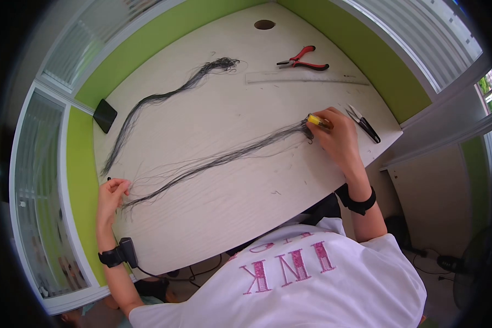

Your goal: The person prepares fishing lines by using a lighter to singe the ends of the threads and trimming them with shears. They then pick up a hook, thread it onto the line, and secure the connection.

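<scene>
A long bundle of dark strands (pixel 218 160) lies slantwise over the pale desk (pixel 229 218). At its right end my right hand (pixel 336 134) is closed on a small yellow tool (pixel 318 121), whose tip touches the curled strand ends. My left hand (pixel 112 195) is at the bundle's other end, fingers pinched together beside loose thin strands; what is between the fingertips is too small to make out. A second dark bundle (pixel 157 98) rests farther back, tangled at its upper right end.
Red-handled pliers (pixel 305 60) lie behind a clear ruler (pixel 306 78). Black snips (pixel 364 124) are right of my right hand. A black flat object (pixel 105 116) sits by the left green partition (pixel 81 158). The desk has a round hole (pixel 264 24) at the back.
</scene>
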Demonstrator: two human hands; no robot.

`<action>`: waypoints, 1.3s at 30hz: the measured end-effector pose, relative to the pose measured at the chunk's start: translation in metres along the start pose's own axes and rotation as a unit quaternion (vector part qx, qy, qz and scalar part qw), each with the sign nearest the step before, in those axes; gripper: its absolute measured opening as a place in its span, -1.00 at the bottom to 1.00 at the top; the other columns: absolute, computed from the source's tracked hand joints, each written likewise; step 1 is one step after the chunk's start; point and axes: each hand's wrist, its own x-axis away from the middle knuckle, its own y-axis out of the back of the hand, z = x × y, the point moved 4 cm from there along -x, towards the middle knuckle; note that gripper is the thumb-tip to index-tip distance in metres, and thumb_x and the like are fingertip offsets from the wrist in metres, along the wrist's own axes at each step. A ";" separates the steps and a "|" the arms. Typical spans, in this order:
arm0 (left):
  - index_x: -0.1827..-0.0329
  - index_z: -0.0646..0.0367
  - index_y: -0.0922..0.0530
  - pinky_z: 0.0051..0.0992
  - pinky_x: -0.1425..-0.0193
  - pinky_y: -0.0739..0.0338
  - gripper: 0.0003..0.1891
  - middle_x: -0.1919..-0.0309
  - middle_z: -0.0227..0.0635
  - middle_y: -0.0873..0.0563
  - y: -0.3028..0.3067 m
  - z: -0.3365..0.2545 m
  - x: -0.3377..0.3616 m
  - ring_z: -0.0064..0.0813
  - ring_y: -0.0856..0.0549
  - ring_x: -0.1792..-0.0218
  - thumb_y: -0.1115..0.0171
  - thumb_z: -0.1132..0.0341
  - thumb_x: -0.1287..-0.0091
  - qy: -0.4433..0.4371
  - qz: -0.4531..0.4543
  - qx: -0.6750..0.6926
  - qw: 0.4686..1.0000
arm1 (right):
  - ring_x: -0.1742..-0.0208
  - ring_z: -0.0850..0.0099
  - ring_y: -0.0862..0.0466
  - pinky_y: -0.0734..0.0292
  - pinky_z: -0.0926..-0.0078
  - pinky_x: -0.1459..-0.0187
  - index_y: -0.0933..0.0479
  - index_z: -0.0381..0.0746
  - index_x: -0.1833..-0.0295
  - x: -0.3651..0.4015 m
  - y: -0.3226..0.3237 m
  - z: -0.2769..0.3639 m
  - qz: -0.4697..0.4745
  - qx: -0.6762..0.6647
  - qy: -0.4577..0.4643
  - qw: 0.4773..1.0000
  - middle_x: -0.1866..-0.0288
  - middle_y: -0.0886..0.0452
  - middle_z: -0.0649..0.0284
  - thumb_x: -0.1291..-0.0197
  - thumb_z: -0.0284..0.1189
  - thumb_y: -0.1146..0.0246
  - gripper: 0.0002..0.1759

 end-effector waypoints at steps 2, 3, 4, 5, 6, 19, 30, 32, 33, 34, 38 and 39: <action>0.31 0.25 -0.59 -0.69 0.62 -0.10 -0.83 0.63 -0.48 -0.53 0.006 -0.008 -0.003 -0.79 -0.27 0.71 -0.27 0.31 -0.20 -0.017 -0.041 -0.056 0.997 | 0.34 0.26 -0.60 -0.46 0.47 0.29 -0.60 -0.30 0.29 0.001 0.000 0.000 -0.005 -0.027 0.000 1.000 0.33 -0.59 0.21 0.02 -0.47 -0.28 -0.84; 0.31 0.26 -0.59 -0.63 0.61 -0.16 -0.81 0.61 -0.44 -0.55 0.009 -0.022 -0.004 -0.74 -0.31 0.70 -0.28 0.30 -0.17 -0.082 -0.091 -0.152 0.981 | 0.34 0.26 -0.60 -0.46 0.47 0.28 -0.60 -0.30 0.28 0.001 -0.001 -0.002 -0.001 -0.021 0.000 1.000 0.33 -0.59 0.21 0.04 -0.49 -0.28 -0.84; 0.31 0.27 -0.58 -0.57 0.59 -0.22 -0.80 0.60 -0.40 -0.56 0.009 -0.037 -0.005 -0.68 -0.35 0.69 -0.29 0.29 -0.15 -0.145 -0.139 -0.246 0.948 | 0.34 0.27 -0.60 -0.46 0.48 0.28 -0.60 -0.30 0.28 0.002 -0.001 -0.003 0.003 -0.015 0.000 1.000 0.32 -0.59 0.21 0.05 -0.50 -0.28 -0.83; 0.31 0.27 -0.58 -0.57 0.59 -0.22 -0.80 0.60 -0.40 -0.56 0.005 -0.048 -0.008 -0.68 -0.35 0.69 -0.29 0.29 -0.15 -0.142 -0.142 -0.247 0.948 | 0.34 0.27 -0.60 -0.46 0.48 0.28 -0.60 -0.30 0.28 0.002 -0.001 -0.004 0.005 -0.017 0.002 1.000 0.32 -0.59 0.21 0.05 -0.50 -0.28 -0.83; 0.31 0.27 -0.58 -0.56 0.56 -0.25 -0.80 0.55 -0.37 -0.57 -0.003 -0.068 -0.008 -0.63 -0.37 0.67 -0.29 0.30 -0.14 -0.223 -0.180 -0.291 0.913 | 0.35 0.28 -0.59 -0.46 0.48 0.29 -0.59 -0.30 0.29 0.002 0.000 -0.005 -0.003 -0.019 0.009 1.000 0.33 -0.58 0.21 0.08 -0.53 -0.28 -0.83; 0.36 0.14 -0.68 -0.47 0.24 -0.52 -0.80 0.39 -0.29 -0.72 -0.156 -0.229 -0.184 -0.42 -0.68 0.37 -0.34 0.21 -0.04 -0.381 -0.087 -0.158 0.907 | 0.56 0.57 -0.26 -0.20 0.66 0.50 -0.49 -0.32 0.35 0.007 0.009 -0.010 -0.133 -0.122 0.006 0.984 0.46 -0.46 0.32 0.00 -0.53 -0.34 -0.85; 0.39 0.23 -0.66 -0.40 0.23 -0.53 -0.77 0.44 -0.20 -0.70 -0.197 -0.227 -0.234 -0.35 -0.68 0.36 -0.30 0.22 -0.07 -0.348 0.005 -0.148 0.926 | 0.53 0.58 -0.32 -0.20 0.68 0.50 -0.49 -0.31 0.33 0.006 0.011 -0.011 -0.118 -0.152 -0.003 0.981 0.45 -0.47 0.32 -0.03 -0.55 -0.31 -0.88; 0.40 0.30 -0.64 -0.43 0.25 -0.52 -0.75 0.47 -0.15 -0.69 -0.199 -0.230 -0.229 -0.37 -0.68 0.38 -0.26 0.24 -0.10 -0.372 0.005 -0.191 0.908 | 0.53 0.58 -0.32 -0.20 0.69 0.50 -0.49 -0.32 0.33 0.006 0.011 -0.010 -0.117 -0.148 0.003 0.982 0.45 -0.47 0.32 -0.03 -0.55 -0.30 -0.88; 0.40 0.30 -0.64 -0.43 0.25 -0.52 -0.75 0.47 -0.15 -0.69 -0.199 -0.230 -0.229 -0.37 -0.68 0.38 -0.26 0.24 -0.10 -0.372 0.005 -0.191 0.908 | 0.53 0.58 -0.32 -0.20 0.69 0.49 -0.49 -0.32 0.33 0.006 0.012 -0.010 -0.115 -0.148 0.000 0.982 0.45 -0.47 0.31 -0.04 -0.55 -0.30 -0.88; 0.39 0.31 -0.64 -0.43 0.25 -0.52 -0.75 0.47 -0.15 -0.69 -0.199 -0.230 -0.229 -0.37 -0.68 0.38 -0.25 0.24 -0.11 -0.367 0.002 -0.192 0.910 | 0.53 0.58 -0.32 -0.20 0.69 0.49 -0.49 -0.32 0.33 0.006 0.012 -0.010 -0.113 -0.149 -0.004 0.982 0.45 -0.47 0.31 -0.05 -0.55 -0.30 -0.88; 0.35 0.33 -0.62 -0.44 0.26 -0.52 -0.73 0.47 -0.16 -0.69 -0.170 -0.234 -0.228 -0.42 -0.66 0.41 -0.25 0.23 -0.12 -0.426 -0.070 -0.105 0.896 | 0.53 0.59 -0.30 -0.19 0.69 0.49 -0.49 -0.32 0.32 0.009 0.012 -0.011 -0.114 -0.147 -0.011 0.982 0.46 -0.45 0.32 -0.06 -0.54 -0.29 -0.88; 0.34 0.33 -0.62 -0.48 0.29 -0.51 -0.73 0.48 -0.19 -0.69 -0.153 -0.237 -0.222 -0.48 -0.64 0.43 -0.24 0.24 -0.14 -0.427 -0.105 -0.083 0.894 | 0.53 0.60 -0.29 -0.19 0.69 0.49 -0.49 -0.32 0.32 0.008 0.012 -0.012 -0.115 -0.162 -0.010 0.980 0.46 -0.45 0.33 -0.07 -0.53 -0.29 -0.88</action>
